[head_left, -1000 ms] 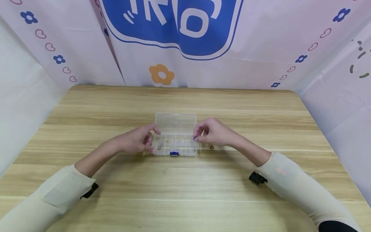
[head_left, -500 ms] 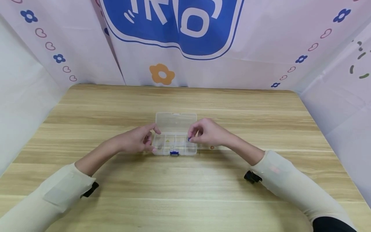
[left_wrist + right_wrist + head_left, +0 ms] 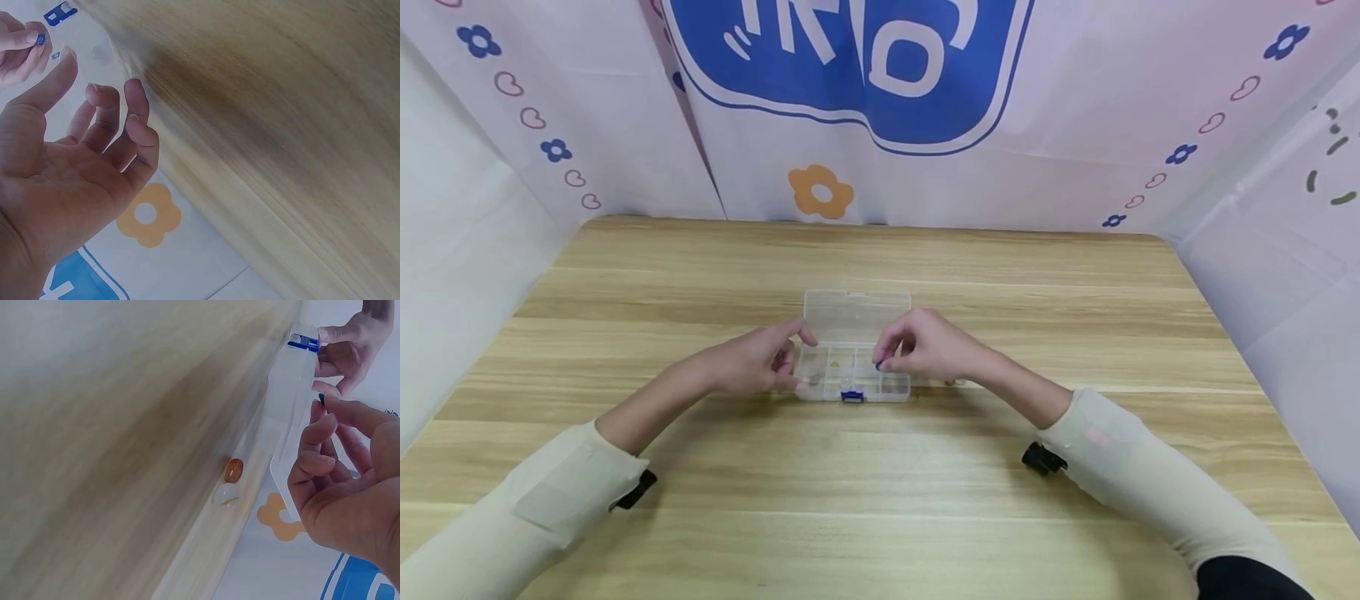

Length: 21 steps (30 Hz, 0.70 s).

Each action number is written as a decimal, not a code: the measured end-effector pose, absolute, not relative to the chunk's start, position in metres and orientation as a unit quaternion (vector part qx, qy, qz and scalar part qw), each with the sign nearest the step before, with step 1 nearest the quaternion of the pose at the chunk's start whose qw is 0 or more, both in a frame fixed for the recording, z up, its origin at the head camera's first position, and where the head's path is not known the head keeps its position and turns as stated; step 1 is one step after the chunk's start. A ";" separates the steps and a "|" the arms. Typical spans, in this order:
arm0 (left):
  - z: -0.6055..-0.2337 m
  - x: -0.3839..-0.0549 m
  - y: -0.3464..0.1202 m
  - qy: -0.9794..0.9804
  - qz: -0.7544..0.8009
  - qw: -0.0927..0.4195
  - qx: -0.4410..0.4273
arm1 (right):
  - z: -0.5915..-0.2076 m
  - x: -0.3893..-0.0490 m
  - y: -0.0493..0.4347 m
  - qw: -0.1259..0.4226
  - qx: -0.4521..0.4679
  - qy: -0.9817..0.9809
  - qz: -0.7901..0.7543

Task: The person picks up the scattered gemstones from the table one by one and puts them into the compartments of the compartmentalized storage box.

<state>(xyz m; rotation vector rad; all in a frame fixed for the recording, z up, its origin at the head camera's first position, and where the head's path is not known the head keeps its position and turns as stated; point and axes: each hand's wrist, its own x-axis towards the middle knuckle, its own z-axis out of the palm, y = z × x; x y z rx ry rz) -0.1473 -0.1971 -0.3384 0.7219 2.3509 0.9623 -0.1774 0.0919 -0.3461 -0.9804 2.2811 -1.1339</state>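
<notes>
A clear plastic compartment box (image 3: 893, 397) lies with its lid (image 3: 842, 312) raised away from me and a blue latch (image 3: 852, 396) at the front. My left hand (image 3: 748, 360) holds its left end, thumb near the front corner and index finger near the hinge. Above the right-hand compartments, my right hand (image 3: 932, 343) pinches a small dark blue bead (image 3: 41, 39) between thumb and fingertip. Inside the box sit a tiny yellow piece (image 3: 835, 364) and a faint greyish one (image 3: 815, 377). Fingers partly cover the blue bead in the head view.
Right of the box, an orange bead (image 3: 234, 470) and a clear bead (image 3: 226, 494) lie on the wooden table (image 3: 865, 475). A printed white cloth (image 3: 1075, 108) hangs behind the table's far edge.
My right hand has moved left with the blue bead, from the box's right edge to over its compartments. The left hand and the box have stayed put.
</notes>
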 end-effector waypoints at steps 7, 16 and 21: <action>-0.338 -0.147 -0.196 0.865 0.348 0.247 0.263 | -0.346 -0.177 0.088 0.199 -0.357 0.821 -0.399; -0.338 -0.148 -0.197 0.868 0.343 0.249 0.259 | -0.345 -0.176 0.085 0.195 -0.363 0.820 -0.396; -0.338 -0.149 -0.197 0.869 0.341 0.251 0.255 | -0.346 -0.177 0.083 0.198 -0.368 0.817 -0.397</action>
